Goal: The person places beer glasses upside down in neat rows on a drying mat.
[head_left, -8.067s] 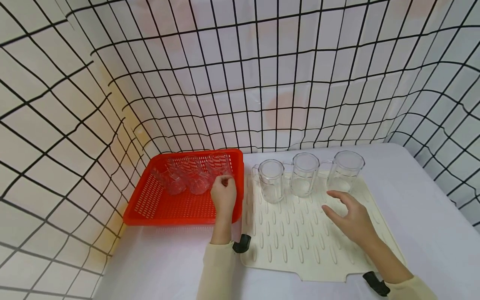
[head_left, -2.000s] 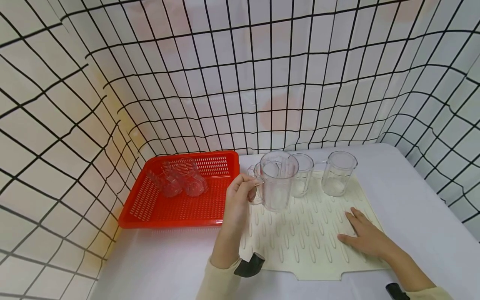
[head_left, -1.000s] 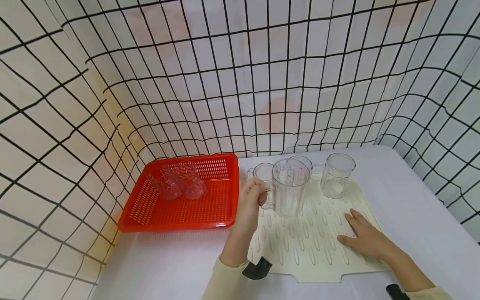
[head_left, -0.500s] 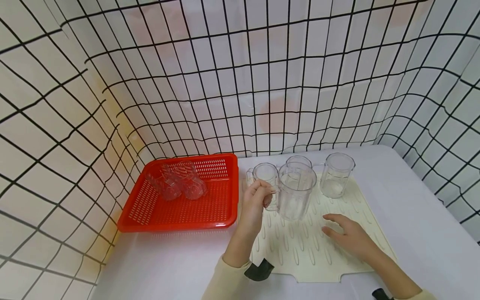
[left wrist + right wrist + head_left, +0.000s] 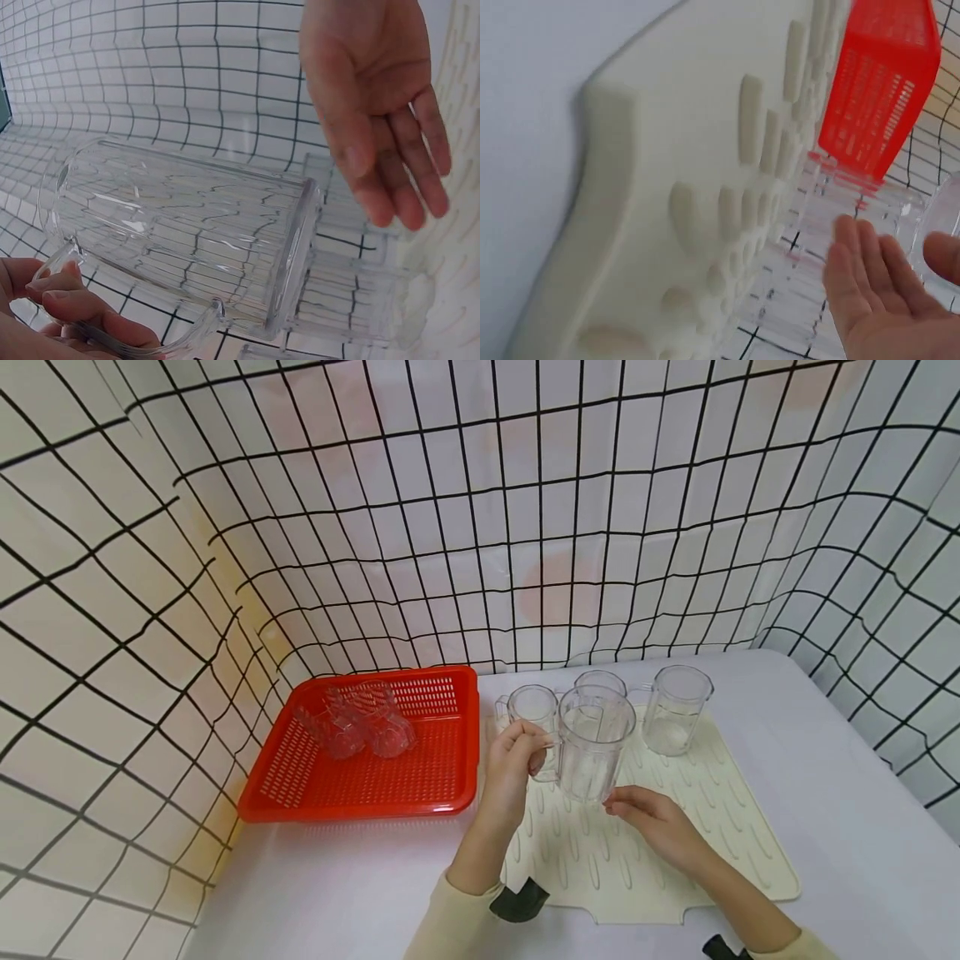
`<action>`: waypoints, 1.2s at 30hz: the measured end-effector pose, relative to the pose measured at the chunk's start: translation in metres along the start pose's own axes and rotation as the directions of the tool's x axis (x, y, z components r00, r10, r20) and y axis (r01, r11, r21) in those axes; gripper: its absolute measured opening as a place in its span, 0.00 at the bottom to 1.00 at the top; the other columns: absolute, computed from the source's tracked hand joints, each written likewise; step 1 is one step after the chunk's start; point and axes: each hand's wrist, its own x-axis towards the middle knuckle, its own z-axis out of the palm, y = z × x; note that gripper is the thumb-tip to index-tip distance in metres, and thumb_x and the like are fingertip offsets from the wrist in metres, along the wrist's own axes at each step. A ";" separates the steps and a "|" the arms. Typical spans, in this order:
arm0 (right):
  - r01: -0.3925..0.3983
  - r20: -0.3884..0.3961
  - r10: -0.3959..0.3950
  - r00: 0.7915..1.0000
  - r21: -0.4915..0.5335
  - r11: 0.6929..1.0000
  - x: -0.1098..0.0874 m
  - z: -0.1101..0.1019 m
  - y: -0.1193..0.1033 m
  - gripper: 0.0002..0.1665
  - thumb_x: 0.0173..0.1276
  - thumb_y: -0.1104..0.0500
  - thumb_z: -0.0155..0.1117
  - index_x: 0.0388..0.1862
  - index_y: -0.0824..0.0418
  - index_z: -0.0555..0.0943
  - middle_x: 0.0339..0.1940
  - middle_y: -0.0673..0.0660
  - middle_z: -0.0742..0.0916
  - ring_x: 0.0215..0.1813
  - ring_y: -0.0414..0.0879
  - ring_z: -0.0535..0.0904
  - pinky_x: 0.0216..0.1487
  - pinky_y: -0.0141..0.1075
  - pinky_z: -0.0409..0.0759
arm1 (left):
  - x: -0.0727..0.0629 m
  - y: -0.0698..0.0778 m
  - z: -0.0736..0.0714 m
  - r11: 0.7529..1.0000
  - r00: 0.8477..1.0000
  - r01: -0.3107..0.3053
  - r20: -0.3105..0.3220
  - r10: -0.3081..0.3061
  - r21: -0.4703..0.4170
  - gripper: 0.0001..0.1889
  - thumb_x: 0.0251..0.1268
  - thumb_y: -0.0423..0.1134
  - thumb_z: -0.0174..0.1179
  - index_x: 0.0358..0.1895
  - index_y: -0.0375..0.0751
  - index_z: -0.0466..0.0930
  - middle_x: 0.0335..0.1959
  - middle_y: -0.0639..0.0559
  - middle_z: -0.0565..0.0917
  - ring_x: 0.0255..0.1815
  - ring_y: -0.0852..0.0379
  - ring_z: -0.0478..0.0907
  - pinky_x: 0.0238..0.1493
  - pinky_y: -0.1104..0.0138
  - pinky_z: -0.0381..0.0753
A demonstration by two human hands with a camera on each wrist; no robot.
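A clear glass mug is held upright above the cream ridged mat. My left hand grips it by the handle, fingers curled round the handle in the left wrist view. Beside the mug's base is my right hand, its fingers extended; in the left wrist view this right hand has loose, nearly straight fingers near the base, and contact is hard to judge. Behind stand three more clear mugs in a row: a left mug, a partly hidden middle mug and a right mug.
A red perforated basket stands left of the mat, with clear mugs lying in its back left part. White cloth covers the table. Black-lined white netting rises behind and at both sides.
Earlier the left hand was at the basket; one mug has left it and is now in that hand, moved right over the mat. The right hand rose from the mat and came to the mug's base.
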 end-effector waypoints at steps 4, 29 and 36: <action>-0.069 -0.047 0.078 0.996 0.179 0.981 0.004 0.006 -0.007 0.14 0.74 0.67 0.53 0.50 0.79 0.75 0.41 0.65 0.85 0.42 0.40 0.83 0.46 0.28 0.79 | 0.000 -0.001 -0.001 1.000 1.000 -0.006 0.005 0.006 0.008 0.08 0.65 0.29 0.48 0.28 0.28 0.68 0.17 0.54 0.63 0.21 0.58 0.61 0.28 0.69 0.63; -0.283 0.439 -0.136 0.888 0.755 0.592 0.015 -0.019 -0.021 0.32 0.81 0.42 0.26 0.55 0.59 0.75 0.45 0.64 0.87 0.47 0.53 0.85 0.49 0.42 0.81 | 0.000 -0.015 -0.012 0.959 0.935 -0.240 0.303 0.187 0.149 0.08 0.57 0.26 0.45 0.28 0.24 0.72 0.18 0.47 0.68 0.22 0.62 0.64 0.25 0.72 0.65; -0.322 0.479 -0.234 0.846 0.809 0.492 0.017 -0.021 -0.028 0.34 0.82 0.45 0.23 0.58 0.56 0.78 0.50 0.65 0.85 0.51 0.55 0.83 0.50 0.42 0.81 | 0.001 -0.019 -0.016 0.931 0.864 -0.346 0.426 0.267 0.120 0.07 0.53 0.25 0.45 0.25 0.26 0.71 0.18 0.40 0.69 0.23 0.58 0.66 0.27 0.71 0.68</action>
